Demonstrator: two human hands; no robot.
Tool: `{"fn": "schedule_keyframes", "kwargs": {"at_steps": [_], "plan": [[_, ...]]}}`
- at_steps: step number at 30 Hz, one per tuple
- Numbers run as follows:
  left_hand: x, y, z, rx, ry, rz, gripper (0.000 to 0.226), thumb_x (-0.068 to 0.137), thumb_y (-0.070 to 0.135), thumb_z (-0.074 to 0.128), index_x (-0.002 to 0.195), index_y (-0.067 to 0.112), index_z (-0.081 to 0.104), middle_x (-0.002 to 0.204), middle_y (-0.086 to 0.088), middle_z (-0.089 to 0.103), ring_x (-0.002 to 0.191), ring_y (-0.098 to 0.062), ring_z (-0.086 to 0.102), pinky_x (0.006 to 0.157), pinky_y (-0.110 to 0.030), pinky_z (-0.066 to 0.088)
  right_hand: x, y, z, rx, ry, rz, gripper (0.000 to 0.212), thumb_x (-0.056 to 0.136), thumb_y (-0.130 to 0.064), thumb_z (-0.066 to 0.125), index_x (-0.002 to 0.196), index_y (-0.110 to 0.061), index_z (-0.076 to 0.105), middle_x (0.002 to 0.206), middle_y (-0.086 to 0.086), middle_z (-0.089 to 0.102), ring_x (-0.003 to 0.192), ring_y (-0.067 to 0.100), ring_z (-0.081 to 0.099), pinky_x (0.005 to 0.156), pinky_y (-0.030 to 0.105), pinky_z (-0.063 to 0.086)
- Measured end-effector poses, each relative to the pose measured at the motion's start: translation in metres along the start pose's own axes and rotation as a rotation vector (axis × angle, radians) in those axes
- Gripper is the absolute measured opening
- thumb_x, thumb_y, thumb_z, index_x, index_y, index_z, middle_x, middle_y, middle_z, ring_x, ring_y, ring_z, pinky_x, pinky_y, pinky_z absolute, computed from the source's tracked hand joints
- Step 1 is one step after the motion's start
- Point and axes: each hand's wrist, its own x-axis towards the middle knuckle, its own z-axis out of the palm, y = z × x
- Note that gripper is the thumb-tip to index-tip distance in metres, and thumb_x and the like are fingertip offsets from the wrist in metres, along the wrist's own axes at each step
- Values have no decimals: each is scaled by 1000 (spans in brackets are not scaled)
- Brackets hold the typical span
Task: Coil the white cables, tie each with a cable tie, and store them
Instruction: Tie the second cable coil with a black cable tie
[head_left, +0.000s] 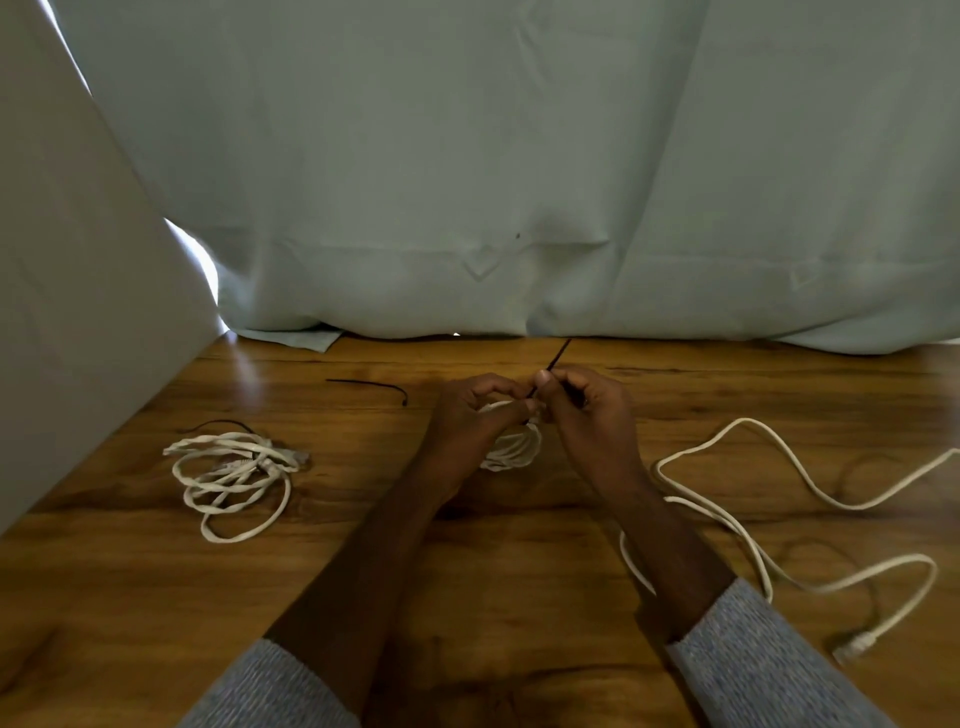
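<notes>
Here the right hand (576, 402) is closed in a pinch on the tail of a black cable tie (553, 366), thumb and forefinger clamped around it just above the bundle. The tie's long axis runs from the pinch up and away toward the far right, its free end standing clear above the knuckles. Directly to its left, touching at the fingertips, the left hand (475, 410) is curled shut around a small coil of white cable (511, 447), which hangs just below and between both hands, above the counter (467, 597). I cannot tell whether the tie's head is already threaded; the fingers hide it. Judging from this, the coming pull should follow the tie's own line, away from the coil, with the left hand bracing.

Farther out, a loosely wound white cable (231, 475) lies on the counter to the left, a thin dark strand at its far edge. A spare black cable tie (369, 387) rests beyond it, nearer the left hand. An uncoiled white cable (779, 519) sprawls right, nearer the right hand.
</notes>
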Motion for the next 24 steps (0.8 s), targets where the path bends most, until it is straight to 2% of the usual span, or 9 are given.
{"fn": "schedule_keyframes", "kwargs": {"at_steps": [2, 6, 8, 10, 15, 20, 22, 24], "plan": [[0, 2, 2, 38, -5, 37, 2, 82, 7, 76, 84, 7, 76, 78, 2, 75, 70, -6, 68, 62, -20, 49, 1, 0, 0, -52, 42, -37, 27, 100, -18, 59, 79, -6, 69, 72, 5, 66, 69, 21, 63, 63, 41, 50], [4, 2, 1, 135, 11, 163, 3, 81, 9, 75, 80, 9, 77, 78, -2, 73, 75, -14, 68, 69, -32, 53, 1, -3, 5, 10, 115, 8, 31, 101, -26, 53, 79, -7, 65, 70, 9, 63, 69, 32, 60, 62, 49, 49], [6, 0, -1, 167, 21, 236, 2, 79, 10, 75, 78, 10, 77, 80, -2, 72, 81, -20, 68, 74, -41, 55, 0, -6, 8, 33, 140, 15, 30, 101, -26, 53, 79, -10, 65, 70, 9, 63, 68, 33, 59, 62, 50, 49], [5, -1, -1, 196, 16, 280, 3, 79, 7, 75, 79, 10, 77, 81, 0, 72, 81, -21, 69, 73, -44, 56, -1, -8, 9, 24, 162, 5, 29, 101, -26, 53, 79, -10, 65, 69, 8, 62, 67, 31, 58, 61, 46, 47], [4, -5, -2, 260, 4, 314, 8, 79, 5, 78, 85, 9, 79, 85, -1, 74, 80, -16, 70, 72, -41, 58, -3, -6, 10, 30, 188, 2, 28, 99, -22, 53, 79, -8, 66, 69, -2, 60, 66, 9, 54, 61, 33, 43], [0, -4, -2, 361, 11, 407, 5, 76, 10, 79, 78, 13, 77, 76, 5, 67, 70, -5, 63, 62, -17, 45, -5, -6, 11, 34, 155, -25, 30, 97, -21, 55, 74, -3, 61, 66, 9, 57, 62, 15, 51, 58, 31, 41], [-3, -3, -6, 404, 25, 427, 9, 71, 11, 78, 69, 16, 71, 69, 8, 62, 63, -4, 58, 57, -18, 40, -6, -7, 13, 30, 143, -49, 34, 96, -26, 55, 72, -2, 59, 64, 10, 54, 60, 21, 50, 57, 32, 39], [-8, 1, -9, 417, 39, 440, 17, 66, 9, 75, 64, 22, 64, 64, 10, 56, 58, -3, 53, 54, -22, 38, -9, -10, 15, 25, 128, -73, 36, 96, -30, 55, 72, -3, 59, 64, 10, 54, 60, 20, 50, 56, 32, 39]]}}
